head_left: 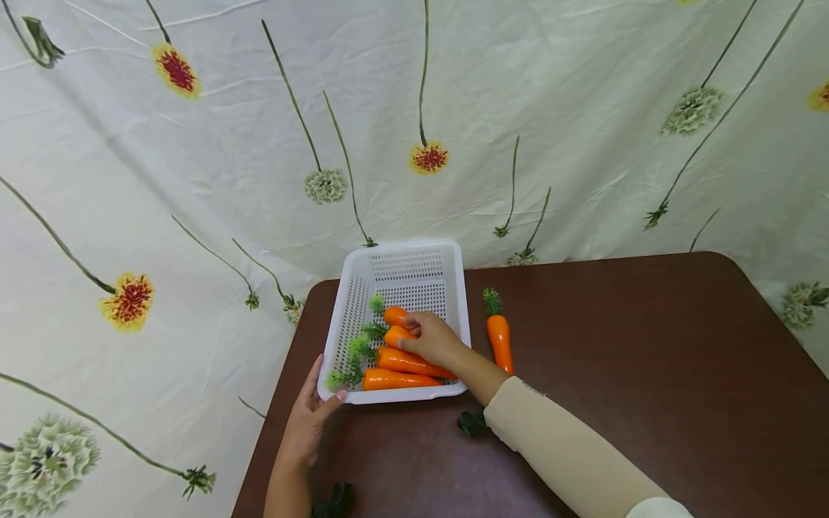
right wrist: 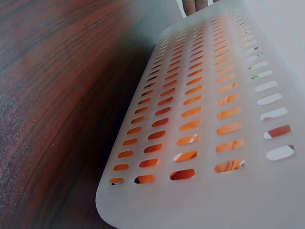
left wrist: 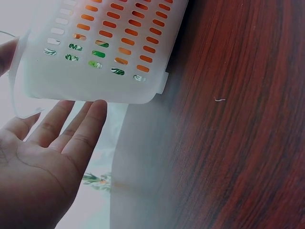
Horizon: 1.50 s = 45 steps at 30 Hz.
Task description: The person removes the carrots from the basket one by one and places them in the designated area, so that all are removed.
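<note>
A white perforated plastic basket (head_left: 458, 288) stands on the table with several toy carrots (head_left: 401, 379) lying in it, their green tops to the left. My right hand (head_left: 435, 339) reaches over the basket's right side. Its thumb and fingers pinch one orange carrot (head_left: 396, 335) among the others; the palm hides part of it. At the near left corner my left hand (head_left: 309, 421) holds the basket, thumb on the rim and fingers along the outer wall. The left wrist view shows these fingers (left wrist: 86, 133) against the basket wall (left wrist: 95, 86).
One more carrot (head_left: 499, 338) lies on the dark brown table (head_left: 622, 345) right of the basket, its lower end hidden by my right arm. A flower-printed white cloth (head_left: 570, 108) hangs behind the table. Dark objects (head_left: 471, 423) show beside both wrists.
</note>
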Each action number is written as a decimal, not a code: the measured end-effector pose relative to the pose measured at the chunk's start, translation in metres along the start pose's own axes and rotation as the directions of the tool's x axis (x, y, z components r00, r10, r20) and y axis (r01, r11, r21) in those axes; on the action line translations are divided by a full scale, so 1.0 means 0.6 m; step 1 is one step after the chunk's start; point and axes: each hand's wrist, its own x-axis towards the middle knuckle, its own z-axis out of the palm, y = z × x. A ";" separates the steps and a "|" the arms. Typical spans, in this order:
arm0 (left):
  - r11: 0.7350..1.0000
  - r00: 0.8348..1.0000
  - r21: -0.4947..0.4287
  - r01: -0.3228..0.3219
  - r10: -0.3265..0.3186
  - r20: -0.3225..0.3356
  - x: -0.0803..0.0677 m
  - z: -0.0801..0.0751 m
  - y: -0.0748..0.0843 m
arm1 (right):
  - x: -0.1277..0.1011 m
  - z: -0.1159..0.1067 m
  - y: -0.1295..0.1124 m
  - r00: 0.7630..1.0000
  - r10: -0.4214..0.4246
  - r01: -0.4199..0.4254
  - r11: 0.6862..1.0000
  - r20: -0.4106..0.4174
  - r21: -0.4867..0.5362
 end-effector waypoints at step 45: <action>1.000 1.000 -0.003 -0.007 0.007 -0.004 -0.001 0.001 -0.001 | 0.005 0.011 0.006 0.998 0.064 -0.060 0.978 0.014 -0.202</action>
